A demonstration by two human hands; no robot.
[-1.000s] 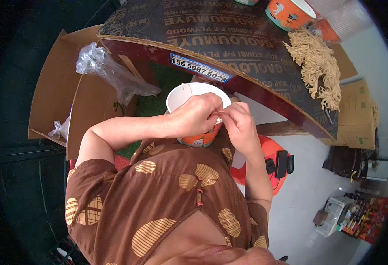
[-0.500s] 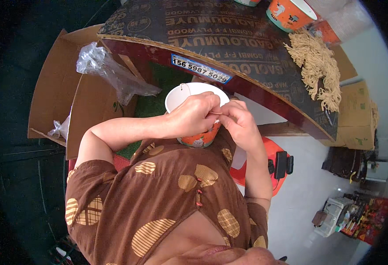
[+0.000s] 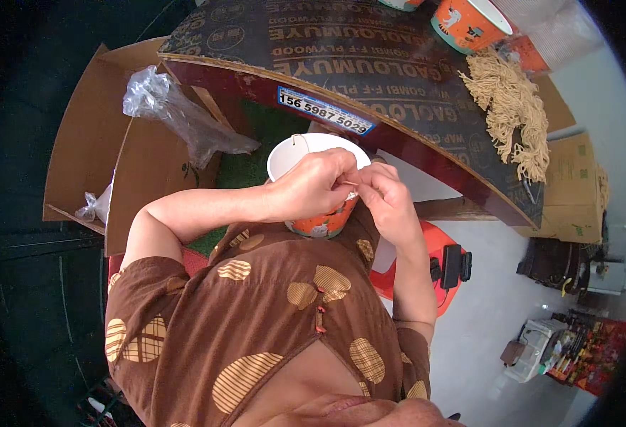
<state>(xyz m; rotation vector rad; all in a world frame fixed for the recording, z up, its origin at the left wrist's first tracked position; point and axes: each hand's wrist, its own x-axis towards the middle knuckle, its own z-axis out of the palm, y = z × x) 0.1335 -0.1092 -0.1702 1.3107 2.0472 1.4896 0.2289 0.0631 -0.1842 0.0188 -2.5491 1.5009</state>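
An orange paper bucket (image 3: 320, 226) with a white inside and printed figures sits upright at my lap, its mouth toward me. A thin tan cord (image 3: 296, 136) passes through the rim on its far left side. My left hand (image 3: 316, 186) lies over the bucket's near rim, its fingers pinched together. Against them, at the right side of the rim, my right hand (image 3: 386, 201) is pinched too. Between the fingertips of both hands shows a short bit of the cord; the rest of it there is hidden by the fingers.
A dark plywood table (image 3: 370, 43) stands ahead, with a bundle of tan cords (image 3: 509, 114) and another orange bucket (image 3: 470, 27) on its right. Left is an open cardboard box (image 3: 149, 188) with a clear plastic bag (image 3: 185, 117). A red stool (image 3: 437, 252) is at my right.
The fingertips of both hands have shifted slightly at the bucket's right rim, still pinching the cord. The bucket stays nearly where it was.
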